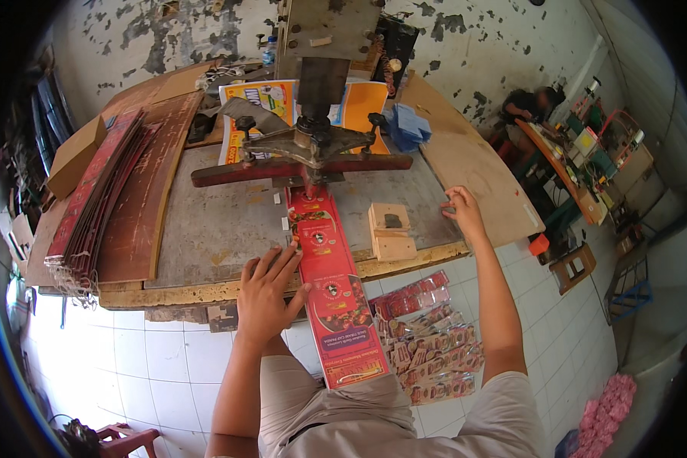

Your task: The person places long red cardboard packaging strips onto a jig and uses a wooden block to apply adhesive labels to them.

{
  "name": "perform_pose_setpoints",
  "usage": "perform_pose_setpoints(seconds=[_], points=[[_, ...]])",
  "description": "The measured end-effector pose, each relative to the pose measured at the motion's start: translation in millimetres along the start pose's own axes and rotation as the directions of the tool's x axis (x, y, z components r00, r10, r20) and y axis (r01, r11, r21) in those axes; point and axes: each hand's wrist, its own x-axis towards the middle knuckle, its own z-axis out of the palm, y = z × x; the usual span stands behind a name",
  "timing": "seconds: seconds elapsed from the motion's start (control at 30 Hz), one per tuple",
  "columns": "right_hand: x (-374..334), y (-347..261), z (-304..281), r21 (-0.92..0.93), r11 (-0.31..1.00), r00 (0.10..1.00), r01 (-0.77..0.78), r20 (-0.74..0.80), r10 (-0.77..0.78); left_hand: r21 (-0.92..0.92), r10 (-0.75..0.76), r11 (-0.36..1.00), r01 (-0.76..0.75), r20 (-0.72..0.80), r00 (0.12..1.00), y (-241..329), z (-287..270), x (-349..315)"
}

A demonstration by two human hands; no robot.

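A long red printed strip (330, 294), seemingly several layers thick, runs from beneath the press head (313, 145) over the table's front edge toward my lap. My left hand (271, 294) lies against the strip's left edge, fingers spread and reaching onto the tabletop. Over the table's right part is my right hand (464, 210), its fingers loosely bent and apart, with nothing visible in them. Between that hand and the strip sits a pale wooden block (393, 246) with a dark patch on top. The press's dark red crossbar (237, 172) spans above the strip's far end.
Stacked dark red strips (103, 191) and a cardboard box (76, 156) occupy the table's left side. Blue pieces (406, 126) lie behind the press. Bundled printed packs (431, 343) cover floor tiles below the front edge. Another person (528, 107) sits at a bench far right.
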Motion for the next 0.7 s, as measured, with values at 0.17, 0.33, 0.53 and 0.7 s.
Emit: perform_pose_setpoints(seconds=[0.17, 0.33, 0.53, 0.7], points=[[-16, -38, 39, -0.619, 0.755, 0.975, 0.215, 0.092, -0.202, 0.006, -0.006, 1.0, 0.006, -0.004, 1.0, -4, -4, -3], [-25, -52, 52, -0.783, 0.483, 0.917, 0.393, 0.291, -0.274, 0.004, -0.002, 1.0, 0.002, -0.007, 1.0, -3, -3, -3], [-18, -37, 44, -0.773, 0.446, 0.859, 0.452, 0.242, -0.452, -0.001, 0.007, 1.0, -0.007, 0.003, 1.0, -1, 1, 0], [-66, -91, 57, -0.563, 0.613, 0.717, 0.554, -0.051, -0.695, -0.141, -0.028, 0.99, 0.018, -0.071, 0.997, -3, -11, 0]])
